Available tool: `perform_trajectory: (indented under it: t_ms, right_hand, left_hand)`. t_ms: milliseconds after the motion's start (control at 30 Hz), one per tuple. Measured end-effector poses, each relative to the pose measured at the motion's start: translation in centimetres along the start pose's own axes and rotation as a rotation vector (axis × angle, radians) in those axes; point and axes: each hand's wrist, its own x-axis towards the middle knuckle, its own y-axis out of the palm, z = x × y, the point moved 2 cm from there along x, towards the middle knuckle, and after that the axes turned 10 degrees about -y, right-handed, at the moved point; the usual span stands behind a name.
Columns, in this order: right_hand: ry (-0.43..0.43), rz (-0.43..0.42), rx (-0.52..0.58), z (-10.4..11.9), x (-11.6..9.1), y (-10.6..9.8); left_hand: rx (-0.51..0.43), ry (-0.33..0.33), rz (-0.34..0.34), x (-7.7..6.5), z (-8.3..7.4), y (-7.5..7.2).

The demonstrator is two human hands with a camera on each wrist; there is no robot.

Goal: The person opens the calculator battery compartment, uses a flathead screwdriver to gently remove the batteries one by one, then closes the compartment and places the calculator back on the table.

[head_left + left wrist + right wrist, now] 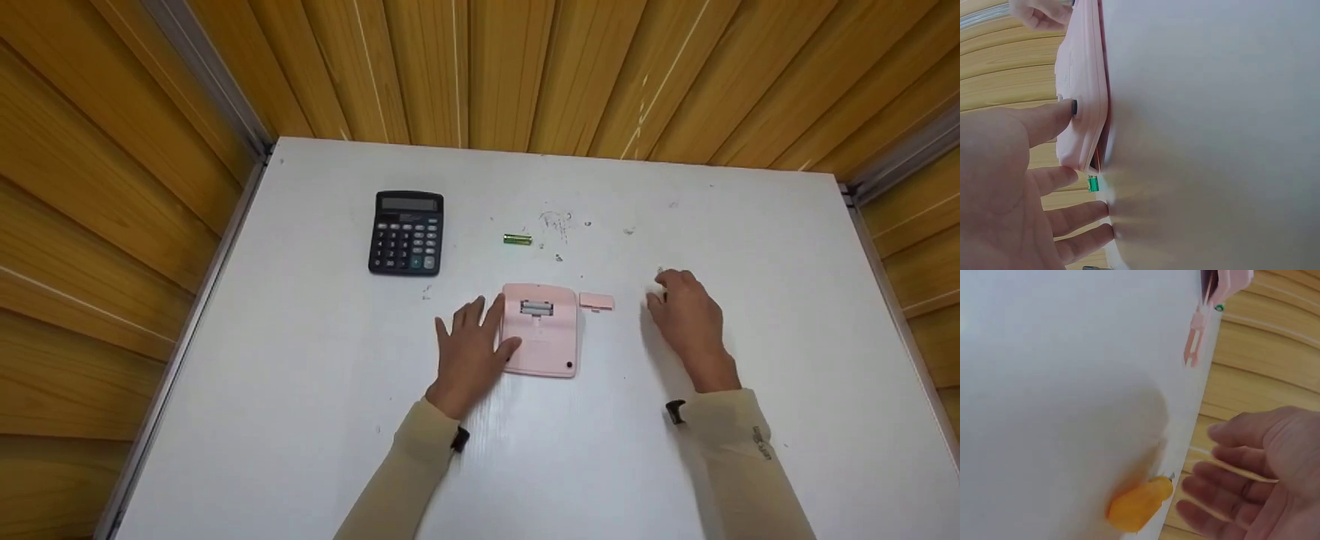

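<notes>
A pink calculator (544, 345) lies face down on the white table, its battery compartment (537, 308) uncovered and showing a pale grey, battery-like shape. My left hand (471, 360) rests along its left side with fingers spread; the thumb touches the back near a black rubber foot (1075, 107). Right of the calculator lies its small pink battery cover (597, 301). Over the table farther right is my right hand (688, 315), fingers loosely bent and holding nothing. An orange-yellow, pear-shaped thing (1139, 505) sits near those fingers in the right wrist view, hidden by the hand in the head view.
A green battery (517, 239) lies beyond the pink calculator. Farther left, a black calculator (407, 232) lies face up. Dark scuff marks (556, 221) spot the white table (315, 360). Wood-look panels (510, 75) stand behind the table and at both sides.
</notes>
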Motion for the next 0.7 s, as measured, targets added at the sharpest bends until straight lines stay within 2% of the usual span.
perform_trajectory:
  t_ms: [267,467,700]
  right_hand:
    - [0.149,0.102,-0.001,-1.4,-1.4,-0.2]
    - [0.207,0.068,0.044,-2.4,-1.8,0.2]
    - [0.233,0.053,0.075,-2.8,-1.9,0.5]
  left_hand:
    - [0.005,-0.003,-0.003,-0.1,-0.1,-0.1]
    - [0.005,0.004,0.013,0.3,-0.2,-0.1]
    - [-0.001,-0.012,0.026,0.1,0.0,0.0]
